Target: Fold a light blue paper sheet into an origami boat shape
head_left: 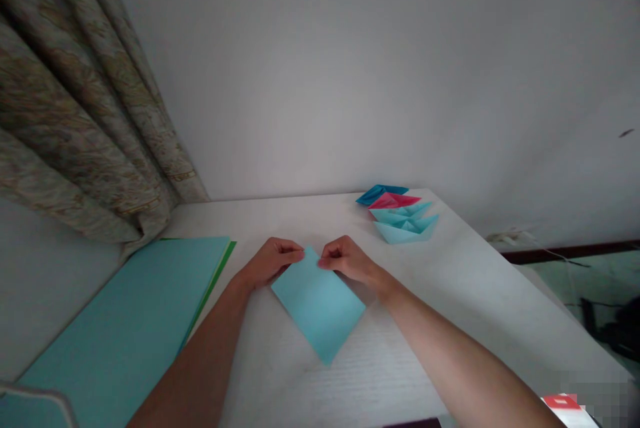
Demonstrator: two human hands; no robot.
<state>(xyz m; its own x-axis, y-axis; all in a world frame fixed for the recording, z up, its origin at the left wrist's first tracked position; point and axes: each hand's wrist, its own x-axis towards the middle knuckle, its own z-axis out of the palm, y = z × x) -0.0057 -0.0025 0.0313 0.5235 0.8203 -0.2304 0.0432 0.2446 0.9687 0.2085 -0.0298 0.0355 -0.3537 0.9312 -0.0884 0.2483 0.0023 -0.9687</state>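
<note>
A light blue piece of paper (317, 308), four-sided and turned corner-up, is held between my two hands over the white table. My left hand (277, 260) pinches its upper left edge near the top corner, thumb on the near face. On the other side of that corner, my right hand (345, 258) pinches the upper right edge in the same way. The fingers behind the paper are partly hidden. Its lowest corner points toward me.
Several folded paper boats (406, 228), light blue, pink and dark blue, stand in a row at the table's back right. A stack of large coloured sheets (135, 301) lies at left below a patterned curtain (75, 95). The white table (400, 341) meets a wall behind.
</note>
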